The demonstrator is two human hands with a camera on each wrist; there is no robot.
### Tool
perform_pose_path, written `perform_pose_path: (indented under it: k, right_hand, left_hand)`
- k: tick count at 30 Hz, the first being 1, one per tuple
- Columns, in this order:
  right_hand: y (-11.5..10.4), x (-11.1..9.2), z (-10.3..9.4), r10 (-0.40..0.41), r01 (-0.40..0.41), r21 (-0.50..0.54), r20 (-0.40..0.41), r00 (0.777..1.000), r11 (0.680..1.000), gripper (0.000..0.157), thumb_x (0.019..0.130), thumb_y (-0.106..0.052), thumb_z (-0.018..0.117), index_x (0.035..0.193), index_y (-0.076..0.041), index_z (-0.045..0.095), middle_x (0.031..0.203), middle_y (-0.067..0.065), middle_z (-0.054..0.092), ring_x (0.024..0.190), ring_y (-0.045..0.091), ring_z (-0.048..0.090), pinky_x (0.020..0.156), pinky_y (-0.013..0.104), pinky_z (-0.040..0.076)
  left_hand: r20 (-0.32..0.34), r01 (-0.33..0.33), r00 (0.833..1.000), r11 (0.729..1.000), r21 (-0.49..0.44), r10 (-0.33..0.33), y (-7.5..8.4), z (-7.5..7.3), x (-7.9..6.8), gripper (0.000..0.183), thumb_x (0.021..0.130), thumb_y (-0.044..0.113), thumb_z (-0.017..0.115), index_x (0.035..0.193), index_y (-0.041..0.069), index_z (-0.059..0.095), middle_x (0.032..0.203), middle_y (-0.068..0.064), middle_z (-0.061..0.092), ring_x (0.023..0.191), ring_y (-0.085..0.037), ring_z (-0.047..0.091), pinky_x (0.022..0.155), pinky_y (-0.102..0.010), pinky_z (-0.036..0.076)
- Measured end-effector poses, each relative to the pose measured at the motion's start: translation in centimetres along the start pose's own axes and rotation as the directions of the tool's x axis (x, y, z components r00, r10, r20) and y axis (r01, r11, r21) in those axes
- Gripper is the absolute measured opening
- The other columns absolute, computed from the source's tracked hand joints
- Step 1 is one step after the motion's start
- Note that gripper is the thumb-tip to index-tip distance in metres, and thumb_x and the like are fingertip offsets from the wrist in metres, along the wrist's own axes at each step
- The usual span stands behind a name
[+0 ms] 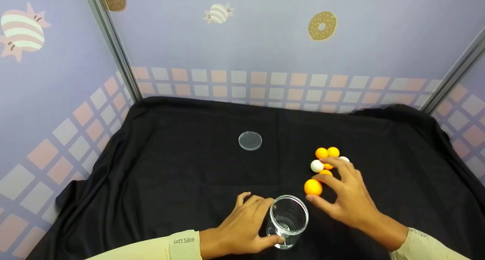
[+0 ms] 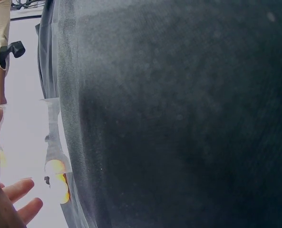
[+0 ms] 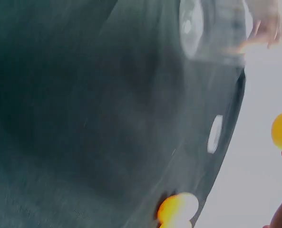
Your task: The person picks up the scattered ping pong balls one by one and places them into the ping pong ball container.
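Observation:
A clear round jar (image 1: 288, 240) stands upright with its mouth up at the front of the table. My left hand (image 1: 242, 226) holds its left side, thumb in front and fingers behind. To the right of the jar, my right hand (image 1: 350, 195) pinches an orange ping-pong ball (image 1: 313, 188) between thumb and fingers. The right wrist view shows this orange ball (image 3: 281, 132) held above the cloth. Just beyond and under that hand lie several more balls, including an orange ball (image 1: 321, 153) and a white ball (image 1: 317, 166); the fingers partly hide some of them.
A clear round lid (image 1: 250, 140) lies flat near the middle of the table. Black cloth (image 1: 182, 150) covers the table and bunches at its edges. Patterned panels (image 1: 261, 44) with metal posts close off the back and sides.

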State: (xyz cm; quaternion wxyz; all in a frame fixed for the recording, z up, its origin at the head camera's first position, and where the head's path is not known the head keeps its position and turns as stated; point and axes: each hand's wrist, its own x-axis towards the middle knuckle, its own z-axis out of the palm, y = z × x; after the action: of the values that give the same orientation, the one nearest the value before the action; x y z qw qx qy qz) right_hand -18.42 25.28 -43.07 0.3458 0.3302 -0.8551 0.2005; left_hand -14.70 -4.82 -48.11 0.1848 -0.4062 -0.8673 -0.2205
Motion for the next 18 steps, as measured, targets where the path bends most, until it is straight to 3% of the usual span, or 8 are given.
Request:
perform_pose_path:
  k: [14,18]
  right_hand:
    - [-4.1,1.0,-0.9,-0.019,0.017,0.114,0.017,1.000,0.993,0.041,0.074,-0.046,0.088,0.107,-0.026,0.075,0.141,0.010,0.058,0.133,0.036,0.049,0.098,0.054,0.035]
    - [-4.8,1.0,-0.9,-0.026,0.022,0.123,0.031,0.999,0.992,0.041,0.073,-0.046,0.088,0.108,-0.028,0.075,0.141,0.010,0.058,0.134,0.034,0.049,0.103,0.049,0.034]
  left_hand:
    - [0.011,-0.002,1.000,1.000,-0.005,0.002,0.0,-0.1,0.0,0.075,0.086,0.068,0.067,0.136,0.014,0.051,0.119,0.003,0.068,0.112,-0.010,0.059,0.102,-0.057,0.040]
    - [0.019,0.001,1.000,1.000,-0.014,0.000,-0.1,-0.1,0.0,0.074,0.087,0.068,0.065,0.135,0.015,0.051,0.119,0.003,0.068,0.112,-0.009,0.059,0.101,-0.058,0.040]
